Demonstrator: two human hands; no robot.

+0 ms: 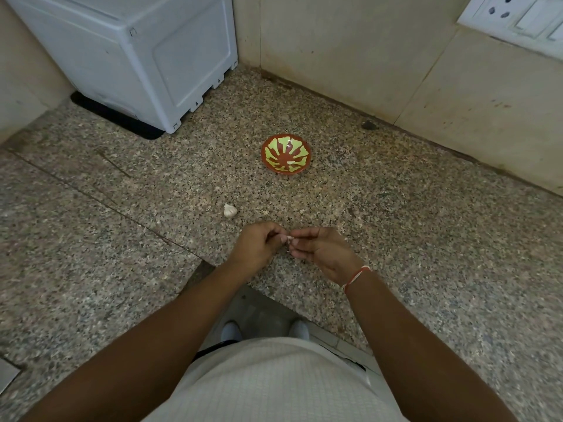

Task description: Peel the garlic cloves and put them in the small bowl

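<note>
A small red bowl [285, 158] with a yellow-green leaf pattern stands on the speckled granite counter [396, 223], and nothing shows inside it. An unpeeled piece of garlic [230, 210] lies on the counter to the bowl's near left. Over the counter's front part, my left hand [257, 246] and my right hand [323, 252] meet fingertip to fingertip. Between them they pinch a small pale garlic clove [288, 239], mostly hidden by the fingers. A red-and-white thread circles my right wrist.
A white appliance [137, 56] on a black mat fills the back left corner. Beige tiled walls [350, 56] close the back and right, with a switchboard [518, 16] at top right. The counter's front edge cuts inward near my body, with my feet below.
</note>
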